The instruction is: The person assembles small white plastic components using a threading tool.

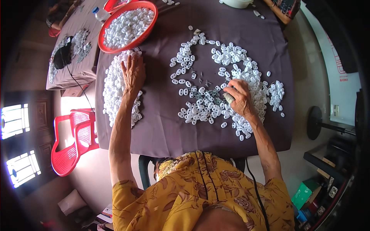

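Observation:
My left hand (134, 75) lies palm down on a long heap of small white oval plastic pieces (113, 88), its fingers stretched out over the heap's far end. On the right, the fingers of my right hand (241, 98) curl around a short, pale, cloth-wrapped object (229, 97); its far end is hidden. That hand rests at the edge of another spread of white two-holed pieces (252, 73). Beside it, to the left, grey screws (204, 93) lie in a small pile among loose white pieces (200, 111).
A red basket (153, 23) full of white pieces stands behind my left hand, near a bottle (101, 14). At the far edge are a white bowl (237, 3) and another person's arm (279, 13). A red chair (77, 131) stands left of the brown-covered table (165, 134).

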Available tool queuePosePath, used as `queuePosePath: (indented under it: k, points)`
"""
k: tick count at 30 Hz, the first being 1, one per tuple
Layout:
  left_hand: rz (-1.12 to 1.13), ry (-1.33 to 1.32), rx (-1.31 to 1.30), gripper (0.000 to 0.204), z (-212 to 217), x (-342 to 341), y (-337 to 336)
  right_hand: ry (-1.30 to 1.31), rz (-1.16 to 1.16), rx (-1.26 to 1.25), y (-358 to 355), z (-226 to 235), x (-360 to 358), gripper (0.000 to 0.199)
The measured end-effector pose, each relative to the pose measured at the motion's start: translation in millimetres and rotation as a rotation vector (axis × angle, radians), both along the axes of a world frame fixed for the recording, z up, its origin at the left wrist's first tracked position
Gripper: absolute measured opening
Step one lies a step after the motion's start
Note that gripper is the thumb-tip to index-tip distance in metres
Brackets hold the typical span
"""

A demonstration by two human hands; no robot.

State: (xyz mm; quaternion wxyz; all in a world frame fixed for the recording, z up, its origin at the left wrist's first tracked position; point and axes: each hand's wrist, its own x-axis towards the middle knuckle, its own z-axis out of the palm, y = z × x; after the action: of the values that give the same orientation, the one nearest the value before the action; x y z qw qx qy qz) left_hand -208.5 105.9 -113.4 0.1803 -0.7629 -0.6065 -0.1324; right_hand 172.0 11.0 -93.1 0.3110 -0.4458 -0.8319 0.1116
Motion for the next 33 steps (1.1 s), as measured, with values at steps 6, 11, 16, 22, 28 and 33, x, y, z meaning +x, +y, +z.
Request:
queuePosePath:
  k: [6, 11, 16, 22, 28, 33]
  points:
    - [-0.078, -0.054, 0.006, 0.032, 11.5, 14.1, -11.7, -0.010, -0.008, 0.008, -1.4, -1.8, 2.1, 0.027]
    - [-0.229, -0.358, -0.067, 0.038, 13.7, 59.1, -46.2, -0.021, -0.006, 0.002, -1.5, 5.0, 0.8, 0.029]
    - [-0.157, -0.557, -0.174, 0.054, -1.6, 99.0, -48.5, -0.013, -0.001, 0.007, -0.9, 0.3, 2.4, 0.028]
    - [-0.129, -0.502, -0.151, 0.054, -9.0, 138.0, -28.2, 0.022, -0.008, -0.016, -1.5, 0.9, 1.1, 0.026]
    - [-0.295, -0.575, -0.128, 0.047, 2.3, 158.4, -37.9, -0.020, -0.003, -0.018, -1.6, 0.4, 3.9, 0.029]
    - [-0.395, -0.452, -0.205, 0.037, 13.6, 146.5, -78.1, -0.018, 0.003, -0.017, -1.8, 0.7, 4.7, 0.034]
